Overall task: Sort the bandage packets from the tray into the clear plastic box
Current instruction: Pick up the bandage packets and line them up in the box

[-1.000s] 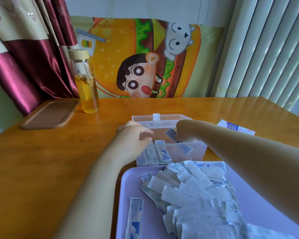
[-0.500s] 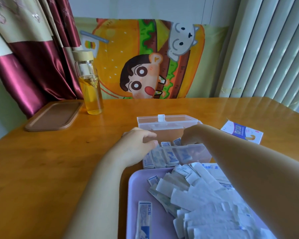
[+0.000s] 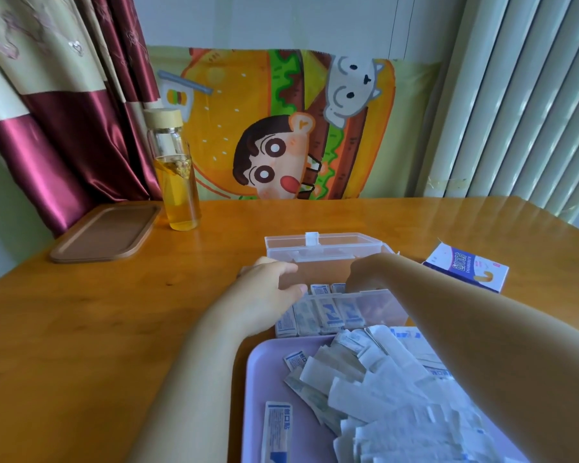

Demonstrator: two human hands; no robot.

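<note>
1. A wooden desk (image 3: 81,329) fills my view from the head camera, edge to edge.
2. A lilac tray (image 3: 264,369) sits at the near edge, right of centre.
3. A loose heap of white bandage packets (image 3: 381,396) covers most of the tray. One packet lies apart by the tray's left rim.
4. The clear plastic box (image 3: 381,305) stands on the desk just beyond the tray, its lid (image 3: 325,243) open and upright at the back.
5. A row of sorted packets (image 3: 325,312) stands on end behind the box's front wall, filling the left part.
6. A flat brown tray (image 3: 104,233) lies far left, and a glass bottle (image 3: 178,182) of yellow liquid stands upright beside it.
7. A small purple-and-white carton (image 3: 468,270) lies to the right of the box.
8. The left hand (image 3: 268,289) grips the left end of the box, fingers and thumb curled round it.
9. The right hand (image 3: 365,275) reaches down into the box over the row. Its fingertips are hidden, so I cannot tell whether it holds a packet.
</note>
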